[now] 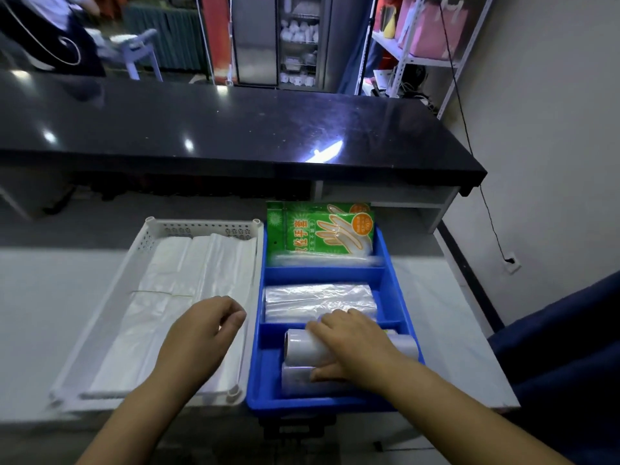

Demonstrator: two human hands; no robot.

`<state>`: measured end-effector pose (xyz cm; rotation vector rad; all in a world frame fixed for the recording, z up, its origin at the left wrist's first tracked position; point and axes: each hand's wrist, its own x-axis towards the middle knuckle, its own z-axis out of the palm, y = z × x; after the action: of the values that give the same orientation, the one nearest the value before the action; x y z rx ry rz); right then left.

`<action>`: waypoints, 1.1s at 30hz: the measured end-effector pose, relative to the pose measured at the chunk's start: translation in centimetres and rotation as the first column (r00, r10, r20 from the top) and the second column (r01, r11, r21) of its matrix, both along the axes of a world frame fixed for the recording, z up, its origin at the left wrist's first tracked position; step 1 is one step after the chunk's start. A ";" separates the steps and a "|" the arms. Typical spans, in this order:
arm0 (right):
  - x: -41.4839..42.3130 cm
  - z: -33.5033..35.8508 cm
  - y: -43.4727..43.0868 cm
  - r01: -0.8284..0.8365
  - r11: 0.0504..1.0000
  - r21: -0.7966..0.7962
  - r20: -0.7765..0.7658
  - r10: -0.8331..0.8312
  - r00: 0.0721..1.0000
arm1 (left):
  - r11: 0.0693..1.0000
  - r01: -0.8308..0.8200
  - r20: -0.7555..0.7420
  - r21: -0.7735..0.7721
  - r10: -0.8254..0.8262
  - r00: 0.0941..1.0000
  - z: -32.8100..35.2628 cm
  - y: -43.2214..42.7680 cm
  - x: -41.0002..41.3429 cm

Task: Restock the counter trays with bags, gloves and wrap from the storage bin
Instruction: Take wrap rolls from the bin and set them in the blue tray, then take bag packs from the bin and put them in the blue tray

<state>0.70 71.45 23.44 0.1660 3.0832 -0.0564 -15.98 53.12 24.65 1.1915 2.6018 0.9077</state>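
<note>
Gripping the upper roll (302,347) of wrap, the right hand (352,344) has its fingers curled over the top and its thumb on the near side. That roll sits in the nearest compartment of the blue tray (257,364), on top of a second roll (295,380). The middle compartment has a flat stack of clear bags (318,297), and the far one has green packs of gloves (318,229) standing up against the back wall. The left hand (201,330) hovers over the right edge of the white tray (201,224), fingers loosely curled, holding nothing. The white tray touches the blue one and is full of folded white bags (188,280) with a rubber band (161,293) round them. Both trays are on the pale tabletop (436,313).
</note>
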 end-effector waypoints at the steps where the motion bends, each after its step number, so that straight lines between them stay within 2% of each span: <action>1: -0.2 -0.3 0.0 -0.007 1.000 -0.001 0.012 0.007 1.000 | 1.000 0.007 0.008 -0.007 -0.007 1.000 -0.2 -0.2 0.2; 10: -0.2 -0.9 0.1 -0.064 0.998 -0.012 0.034 0.064 0.997 | 0.999 -0.016 0.037 -0.029 0.017 0.999 -0.5 0.5 2.2; 13: 0.5 0.1 1.0 -0.044 0.998 -0.043 -0.013 0.044 0.999 | 0.998 -0.028 0.020 -0.050 0.029 0.999 -0.1 1.0 2.9; 19: 0.4 1.8 2.6 -0.054 0.989 -0.136 -0.127 0.036 0.991 | 0.983 -0.161 -0.030 -0.084 0.159 0.987 -0.1 -0.3 4.6; 25: -2.7 1.5 -1.9 -0.314 0.948 -0.055 -0.220 0.295 0.930 | 0.918 -0.350 -0.029 -0.189 0.351 0.936 -0.4 -7.2 8.2; 29: -5.0 1.8 -8.6 -0.505 0.862 -0.044 -0.237 0.482 0.844 | 0.838 -0.510 -0.001 -0.195 0.520 0.854 -0.1 -14.1 10.5; 33: -6.2 1.9 -15.7 -0.637 0.770 -0.033 -0.174 0.624 0.762 | 0.742 -0.642 0.007 -0.194 0.656 0.755 0.0 -21.4 13.0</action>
<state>-5.51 55.71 25.34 -0.9299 3.0853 -0.1852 -2.95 31.73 24.64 0.1568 2.9890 0.7488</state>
